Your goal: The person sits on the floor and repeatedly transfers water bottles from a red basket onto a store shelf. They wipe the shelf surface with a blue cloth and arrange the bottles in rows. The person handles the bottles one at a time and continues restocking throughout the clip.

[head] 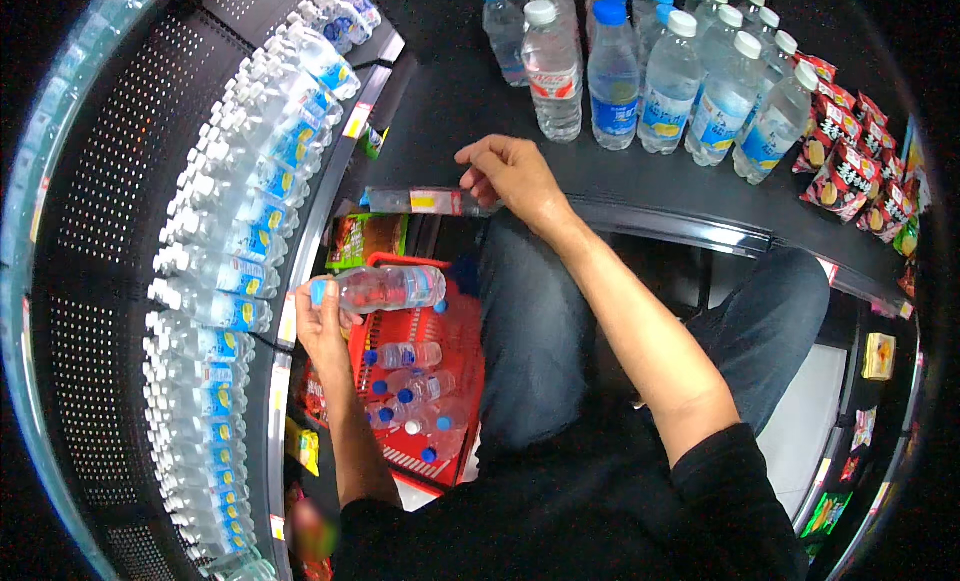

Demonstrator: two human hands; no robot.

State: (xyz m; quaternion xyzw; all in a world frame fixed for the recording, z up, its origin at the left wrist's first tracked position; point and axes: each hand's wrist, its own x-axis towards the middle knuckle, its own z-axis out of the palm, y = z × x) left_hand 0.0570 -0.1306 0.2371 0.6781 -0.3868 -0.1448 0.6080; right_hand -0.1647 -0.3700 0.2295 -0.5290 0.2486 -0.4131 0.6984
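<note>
My left hand (328, 316) grips a clear plastic bottle (388, 289) by its light-blue cap, and the bottle lies level above the red plastic basket (466, 378). Inside that basket are several clear bottles (430, 386), most with blue caps and one with a white cap. Over the front edge of the black shelf (427, 115), my right hand (506, 172) hangs with fingers loosely curled and holds nothing. Beyond it, several upright water bottles (553, 78) with white or blue caps stand on the same shelf.
Rows of white-capped bottles (244, 239) line the shelf at left, before a perforated back panel (112, 228). Red snack packets (844, 161) are heaped at the right. A metal price rail (675, 228) edges the shelf above my knees. A green-edged packet (367, 241) sits beside the basket.
</note>
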